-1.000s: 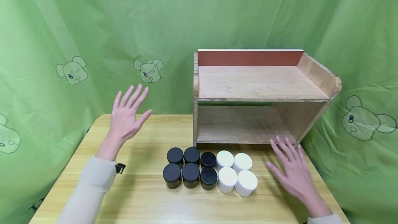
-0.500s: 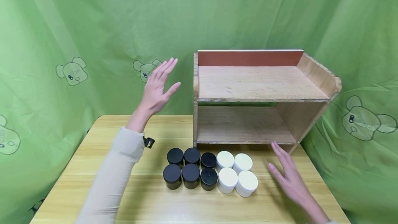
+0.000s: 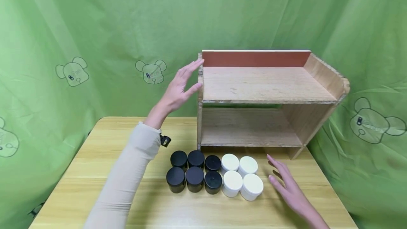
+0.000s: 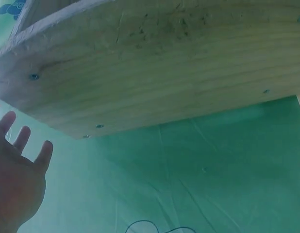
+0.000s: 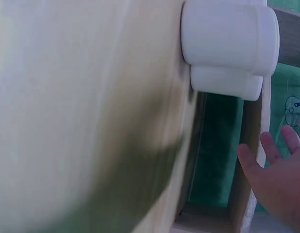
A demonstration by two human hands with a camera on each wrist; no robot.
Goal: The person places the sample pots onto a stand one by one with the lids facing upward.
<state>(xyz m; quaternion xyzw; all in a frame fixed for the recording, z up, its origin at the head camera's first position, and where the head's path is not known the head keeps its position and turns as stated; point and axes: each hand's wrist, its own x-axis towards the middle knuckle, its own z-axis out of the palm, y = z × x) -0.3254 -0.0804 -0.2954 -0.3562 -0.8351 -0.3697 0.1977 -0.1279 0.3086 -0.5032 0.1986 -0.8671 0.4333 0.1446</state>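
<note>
Ten jars (image 3: 213,182) stand upright on the worktop (image 3: 181,213) before the two-tier wooden shelf unit (image 3: 269,101), in two rows of five. Six black jars (image 3: 194,178) sit around the line of the shelf unit's left side; four white jars (image 3: 233,182) stand in front of its lower board (image 3: 248,126). My left hand (image 3: 178,92) is raised beside the shelf unit's left side panel (image 4: 164,63), fingers extended, thumb spread, holding nothing; I cannot tell whether my fingertips touch wood. My right hand (image 3: 292,192) hovers in front of the shelf unit's right half, beside the white jars, fingers extended, thumb apart, holding nothing. Behind the shelf unit hangs a green curtain (image 3: 105,20) printed with animal heads.
</note>
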